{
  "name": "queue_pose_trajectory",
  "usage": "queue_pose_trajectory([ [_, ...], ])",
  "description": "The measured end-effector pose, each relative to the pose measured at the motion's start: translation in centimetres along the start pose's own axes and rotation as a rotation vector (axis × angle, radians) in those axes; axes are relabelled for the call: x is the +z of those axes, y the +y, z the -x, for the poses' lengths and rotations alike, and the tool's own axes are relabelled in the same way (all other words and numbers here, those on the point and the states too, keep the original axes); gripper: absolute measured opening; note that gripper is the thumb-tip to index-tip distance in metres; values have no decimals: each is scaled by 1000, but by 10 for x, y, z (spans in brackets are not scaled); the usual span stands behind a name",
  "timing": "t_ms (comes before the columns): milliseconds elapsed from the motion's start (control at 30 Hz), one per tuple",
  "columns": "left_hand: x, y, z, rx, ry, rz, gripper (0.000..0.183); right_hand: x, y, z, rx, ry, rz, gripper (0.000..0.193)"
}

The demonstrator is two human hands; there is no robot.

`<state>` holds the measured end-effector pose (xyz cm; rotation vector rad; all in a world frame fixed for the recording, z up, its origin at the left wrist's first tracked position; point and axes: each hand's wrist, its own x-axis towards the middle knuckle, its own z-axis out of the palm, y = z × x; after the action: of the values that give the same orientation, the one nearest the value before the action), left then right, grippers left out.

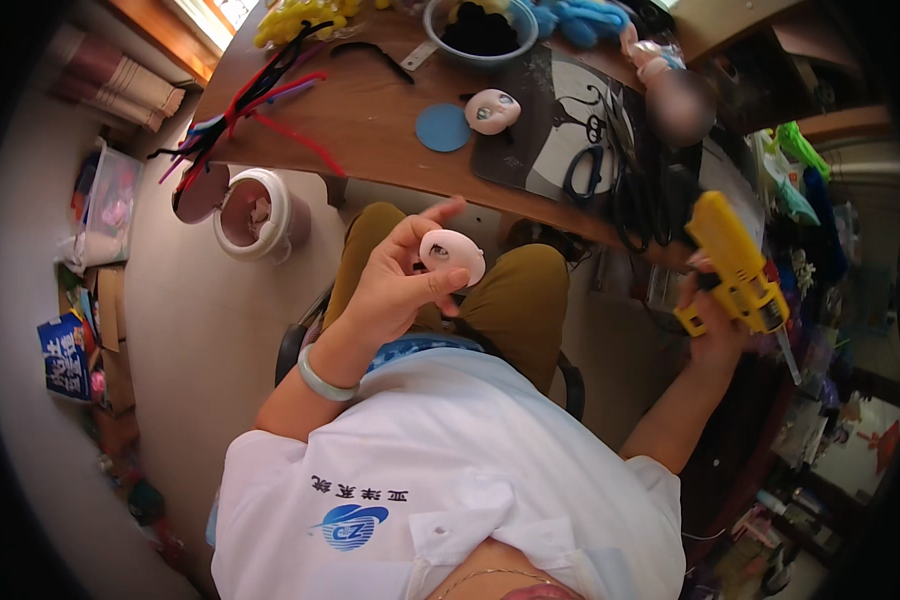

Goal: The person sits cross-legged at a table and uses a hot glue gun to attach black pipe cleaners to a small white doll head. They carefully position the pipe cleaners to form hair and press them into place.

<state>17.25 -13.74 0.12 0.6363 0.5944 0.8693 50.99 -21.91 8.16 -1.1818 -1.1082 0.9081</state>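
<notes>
Brown wooden table (380, 122) ahead; pipe cleaners (238, 103), blue disc (442, 128), blue-eyed doll face (492, 112) on top. Head view: left hand (398, 272) pinches pale pink doll face (454, 257) between thumb and fingers, above lap (520, 300). Right hand (718, 330) grips yellow glue gun (735, 258); trigger finger hard to make out.

Upper right, a doll's head (681, 108) is blurred; upper left, the top edge cuts off a yellow bundle (286, 24); at right, the yellow glue gun (736, 262) partly hides the right hand (718, 328)
</notes>
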Motion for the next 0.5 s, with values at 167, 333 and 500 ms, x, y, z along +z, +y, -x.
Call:
queue_pose_trajectory([
  [167,3,0,2,58,-79,15,36,26,19,36,251,-255,-308,44],
  [333,0,-4,3,69,-120,108,35,56,16,26,152,-477,-144,29],
  [500,-1,-5,4,95,-177,116,31,62,20,23,-7,-538,67,31],
])
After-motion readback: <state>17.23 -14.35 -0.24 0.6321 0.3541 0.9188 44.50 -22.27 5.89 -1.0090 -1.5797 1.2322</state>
